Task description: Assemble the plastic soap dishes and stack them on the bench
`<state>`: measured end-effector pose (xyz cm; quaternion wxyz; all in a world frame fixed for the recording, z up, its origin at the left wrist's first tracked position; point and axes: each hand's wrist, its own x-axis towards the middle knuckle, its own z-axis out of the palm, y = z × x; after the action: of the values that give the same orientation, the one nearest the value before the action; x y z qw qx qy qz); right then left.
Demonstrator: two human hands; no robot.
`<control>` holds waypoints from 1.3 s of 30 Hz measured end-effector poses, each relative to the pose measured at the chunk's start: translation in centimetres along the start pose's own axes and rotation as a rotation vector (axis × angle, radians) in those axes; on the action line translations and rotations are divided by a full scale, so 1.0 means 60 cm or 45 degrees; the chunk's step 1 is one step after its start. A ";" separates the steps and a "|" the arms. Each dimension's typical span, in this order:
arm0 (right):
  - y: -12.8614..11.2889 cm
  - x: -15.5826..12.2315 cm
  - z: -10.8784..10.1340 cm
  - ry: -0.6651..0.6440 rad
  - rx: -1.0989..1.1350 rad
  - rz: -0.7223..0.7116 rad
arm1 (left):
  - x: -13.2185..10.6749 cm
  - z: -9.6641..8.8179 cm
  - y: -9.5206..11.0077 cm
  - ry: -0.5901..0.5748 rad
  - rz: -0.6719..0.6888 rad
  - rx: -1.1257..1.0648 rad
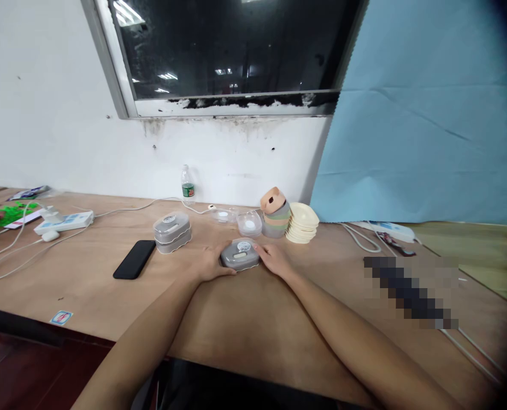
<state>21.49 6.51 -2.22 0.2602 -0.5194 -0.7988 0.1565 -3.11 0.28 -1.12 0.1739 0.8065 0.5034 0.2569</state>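
A small grey lidded box [239,261] with a clear top and a round white sticker lies on the wooden table in front of me. My left hand [211,263] grips its left side, thumb along the front edge. On the opposite side, my right hand [274,259] has its fingers pressed against the box's right end. Two similar grey boxes [172,233] are stacked to the left of my left hand. Just behind the held box sit clear plastic lids [249,224]. A stack of coloured bowls [276,219] and a stack of cream dishes [302,223] stand behind my right hand.
A black phone [134,259] lies at left, near a white power strip [64,222] with trailing cables. A plastic bottle [187,185] stands by the wall. At right are another power strip [390,230] and a blurred-out dark object [409,293]. A blue sheet [420,114] hangs behind.
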 end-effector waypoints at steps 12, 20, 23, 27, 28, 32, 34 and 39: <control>0.005 0.001 0.007 0.003 -0.053 -0.113 | -0.029 -0.135 -0.033 1.170 -0.200 0.425; -0.001 0.001 0.001 -0.048 -0.063 -0.107 | -0.054 -0.162 -0.064 1.247 -0.819 0.550; 0.001 0.001 0.002 -0.047 -0.066 -0.114 | -0.050 -0.156 -0.072 1.195 -0.876 0.513; 0.007 0.002 0.006 -0.028 -0.068 -0.102 | -0.047 -0.151 -0.076 1.220 -0.854 0.461; 0.008 0.003 0.008 -0.022 -0.066 -0.105 | -0.047 -0.151 -0.075 1.234 -0.853 0.440; 0.009 0.003 0.013 0.011 -0.027 -0.121 | -0.048 -0.152 -0.070 1.334 -0.849 0.400; 0.010 0.002 0.011 0.103 0.009 -0.109 | -0.049 -0.151 -0.063 1.442 -0.776 0.439; 0.045 0.009 -0.031 0.707 0.033 -0.075 | -0.038 -0.111 -0.029 1.382 -0.200 0.497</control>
<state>24.42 8.06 -1.99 0.4801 -0.5155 -0.7097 0.0107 -9.14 -0.88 2.78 -0.2423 0.5367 0.6168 0.5223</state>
